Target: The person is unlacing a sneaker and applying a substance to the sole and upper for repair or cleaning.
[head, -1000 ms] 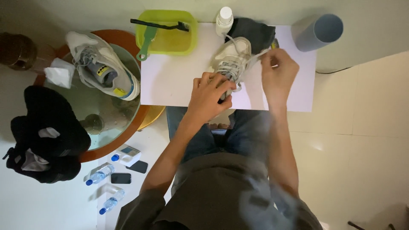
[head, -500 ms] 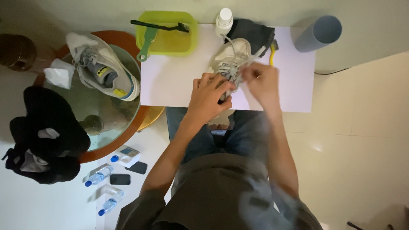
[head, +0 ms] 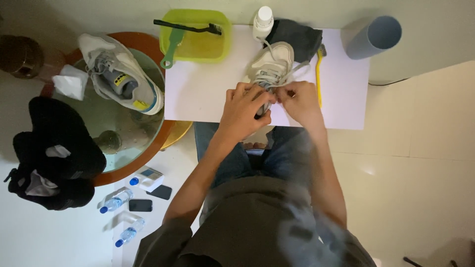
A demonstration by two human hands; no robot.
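A pale grey sneaker [head: 271,62] lies on the white table [head: 198,94], toe pointing away from me. My left hand [head: 243,110] rests over the near part of the shoe and grips it. My right hand [head: 300,101] sits just beside it, fingers pinched on the shoe's lace [head: 297,70], which loops off to the right. Both hands meet over the lacing, so the near half of the sneaker is hidden under them.
A yellow brush [head: 319,69] lies right of the shoe, a dark cloth [head: 297,34] and white bottle [head: 262,21] behind it. A green basin [head: 198,37] holds brushes. A blue-grey cup [head: 373,35] stands far right. A second sneaker [head: 118,74] sits on a round glass table [head: 123,128].
My right hand came back in from the right, where it held the lace stretched out, and now meets my left hand over the lacing. My left hand has barely moved.
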